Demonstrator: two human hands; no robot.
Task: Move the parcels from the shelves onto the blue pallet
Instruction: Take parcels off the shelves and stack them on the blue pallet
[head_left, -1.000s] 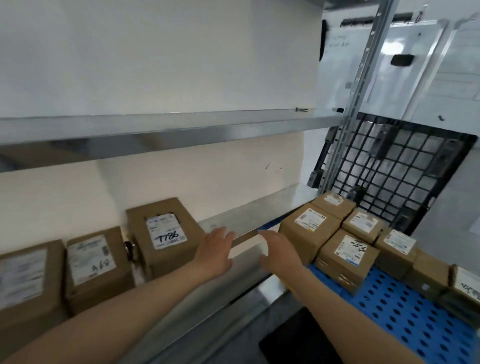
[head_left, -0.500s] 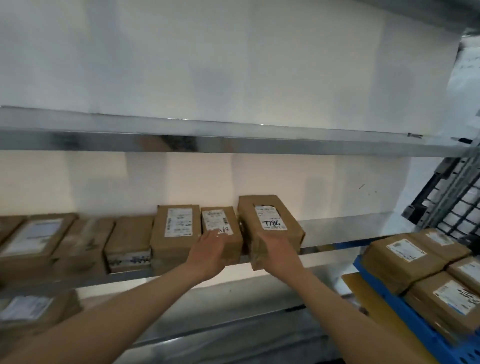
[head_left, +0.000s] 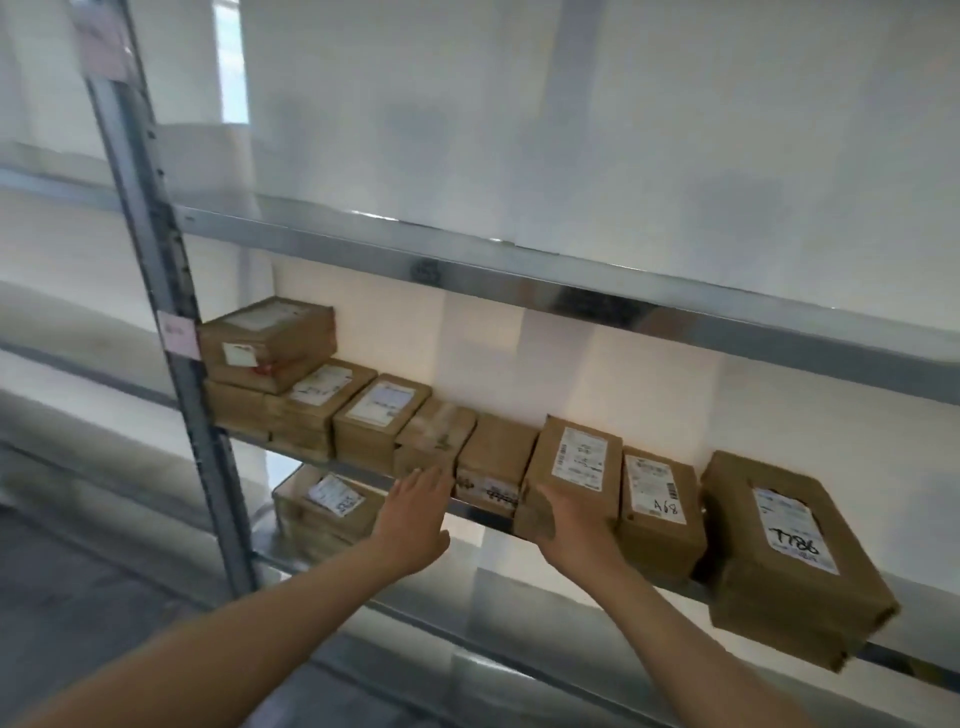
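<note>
Shifted left along the row since 0.5 s ago: took the right hand (head_left: 571, 525) off the T786 parcel (head_left: 789, 545) and the left hand (head_left: 415, 512) away from the A68 parcel (head_left: 657, 499). Now rests the right hand on the near end of the tall labelled parcel (head_left: 576, 467), just left of the A68 parcel, with fingers together and laid flat against the cardboard, not visibly curled round it. Holds the left hand at the front edge of the middle shelf (head_left: 914, 660), fingers straight and close together, tips just below a plain parcel (head_left: 434, 441); cannot tell whether touching it. Leaves a second plain parcel (head_left: 496, 457) between the 2 hands. Finds every parcel in view on the rack. Along the middle shelf from the right: the T786 parcel, overhanging the front edge on top of another box, then the A68 parcel, the tall labelled parcel, the 2 plain ones, a flat labelled parcel (head_left: 382, 418), and stacked parcels (head_left: 267, 343) beside the grey upright post (head_left: 156, 312). On the shelf beneath, 1 lower parcel (head_left: 327, 506) with a white label, left of the left hand. Above the row, the upper shelf (head_left: 571, 296), shiny along its front rail.
</note>
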